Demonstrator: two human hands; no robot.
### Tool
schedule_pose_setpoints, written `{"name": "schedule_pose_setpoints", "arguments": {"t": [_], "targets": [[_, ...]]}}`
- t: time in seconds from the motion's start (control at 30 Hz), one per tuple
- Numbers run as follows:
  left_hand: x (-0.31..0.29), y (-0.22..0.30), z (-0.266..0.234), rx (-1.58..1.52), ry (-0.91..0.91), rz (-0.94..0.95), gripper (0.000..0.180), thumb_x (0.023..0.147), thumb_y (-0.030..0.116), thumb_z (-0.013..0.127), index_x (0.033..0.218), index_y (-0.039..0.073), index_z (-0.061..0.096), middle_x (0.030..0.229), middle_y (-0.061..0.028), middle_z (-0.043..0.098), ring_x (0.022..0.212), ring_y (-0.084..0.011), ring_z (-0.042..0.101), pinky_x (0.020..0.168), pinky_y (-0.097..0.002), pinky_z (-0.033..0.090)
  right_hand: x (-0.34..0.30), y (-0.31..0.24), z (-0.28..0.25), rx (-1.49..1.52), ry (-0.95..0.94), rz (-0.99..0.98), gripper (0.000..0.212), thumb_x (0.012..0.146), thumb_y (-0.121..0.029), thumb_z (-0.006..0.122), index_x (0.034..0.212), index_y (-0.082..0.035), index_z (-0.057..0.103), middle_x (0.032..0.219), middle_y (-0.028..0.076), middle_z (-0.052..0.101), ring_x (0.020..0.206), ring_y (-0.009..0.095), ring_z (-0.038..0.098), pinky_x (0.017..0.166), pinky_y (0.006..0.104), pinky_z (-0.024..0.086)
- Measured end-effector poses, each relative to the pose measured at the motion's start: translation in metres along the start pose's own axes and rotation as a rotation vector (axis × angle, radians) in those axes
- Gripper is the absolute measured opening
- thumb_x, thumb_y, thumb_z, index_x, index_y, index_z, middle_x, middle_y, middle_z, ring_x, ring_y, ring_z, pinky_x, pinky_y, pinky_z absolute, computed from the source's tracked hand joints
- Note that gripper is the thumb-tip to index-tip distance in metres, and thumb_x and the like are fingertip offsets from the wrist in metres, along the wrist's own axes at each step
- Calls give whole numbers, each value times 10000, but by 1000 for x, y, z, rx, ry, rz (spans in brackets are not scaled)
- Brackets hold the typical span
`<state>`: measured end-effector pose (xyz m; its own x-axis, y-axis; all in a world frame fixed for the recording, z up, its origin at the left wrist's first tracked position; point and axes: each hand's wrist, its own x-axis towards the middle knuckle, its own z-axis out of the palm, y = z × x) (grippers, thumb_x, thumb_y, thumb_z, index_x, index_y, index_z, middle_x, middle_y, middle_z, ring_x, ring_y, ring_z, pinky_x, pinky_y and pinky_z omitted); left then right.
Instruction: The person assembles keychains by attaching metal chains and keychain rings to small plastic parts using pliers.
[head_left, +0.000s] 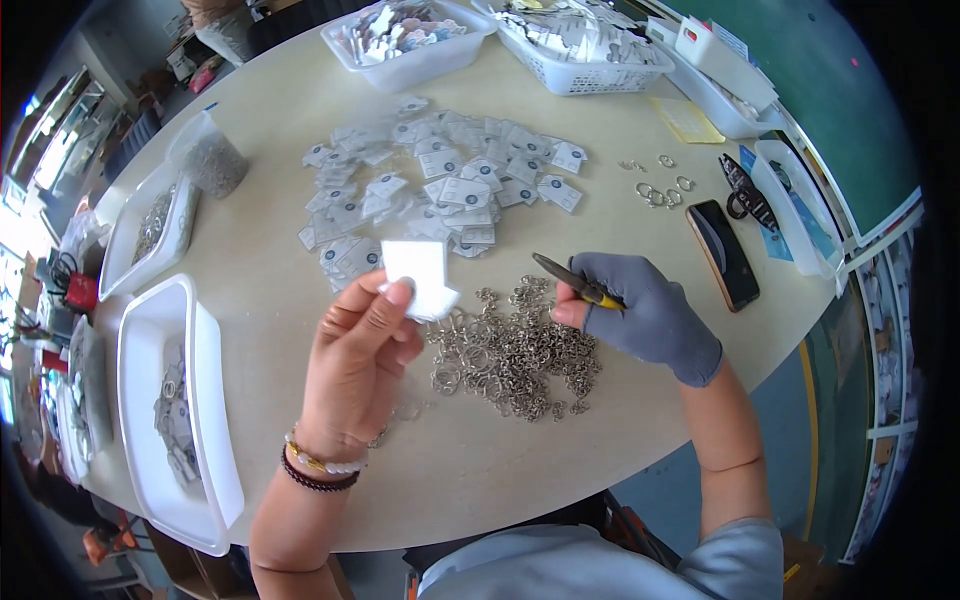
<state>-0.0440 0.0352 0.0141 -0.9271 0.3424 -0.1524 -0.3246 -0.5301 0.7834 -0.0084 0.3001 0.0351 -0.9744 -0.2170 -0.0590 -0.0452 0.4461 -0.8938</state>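
Note:
My left hand [362, 350], bare with two bracelets at the wrist, pinches a white card-like piece [415, 264] between thumb and fingers. The piece is overexposed, so its surface detail is lost. My right hand [648, 308] wears a grey fingerless glove and is closed around pliers [556, 269] with dark jaws and a yellow handle. The plier tips point left toward the card but stay apart from it. Between and below both hands lies a heap of metal key rings with chains [520, 352]. Beyond them spread many small flat clear packets with printed cards [440, 185].
A white tub [210, 400] with finished-looking pieces stands at left, near a tray of metal parts [190, 222] and a clear container [213, 160]. Filled baskets [560, 78] line the far edge. Loose rings [650, 192], a phone [724, 255] and a long tray [800, 215] are at right.

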Motion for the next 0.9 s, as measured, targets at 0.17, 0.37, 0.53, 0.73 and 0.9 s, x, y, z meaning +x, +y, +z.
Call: {"name": "schedule_pose_setpoints", "arguments": {"t": [0.17,0.37,0.53,0.73,0.9], "targets": [[-26,-5,20,26,2,-76,224,908,12,604,1121,52,547,982,-54,654,762,-141,649,682,-266,549,-12,-23,21,193,-73,-46,111,853,-85,686,872,-11,606,771,11,612,741,67,538,697,239,448],[-47,-13,17,67,-44,-54,260,857,-21,667,1052,66,520,975,-55,651,827,-116,623,730,-251,504,-12,-39,46,305,-210,-61,130,857,-111,697,852,-25,600,737,5,592,674,53,514,622,232,420],[-61,-13,10,81,-107,-56,290,838,-67,673,1043,77,528,984,-42,648,861,-108,627,756,-245,503,-11,-41,52,221,-197,0,133,853,-115,697,838,-27,599,712,1,575,656,53,504,604,235,407],[-62,-11,-17,714,-426,393,287,809,-77,667,1059,13,559,1001,-73,643,866,-194,659,764,-283,512,-11,-39,60,244,-330,-13,119,877,-134,676,899,-40,606,741,1,575,695,55,508,633,231,419],[-69,-5,-12,989,-217,409,242,816,-49,651,1047,1,600,978,-124,636,832,-240,656,734,-318,512,-9,-41,101,226,-37,-172,134,898,-111,647,968,-32,565,763,8,547,694,74,531,637,246,438]]}}
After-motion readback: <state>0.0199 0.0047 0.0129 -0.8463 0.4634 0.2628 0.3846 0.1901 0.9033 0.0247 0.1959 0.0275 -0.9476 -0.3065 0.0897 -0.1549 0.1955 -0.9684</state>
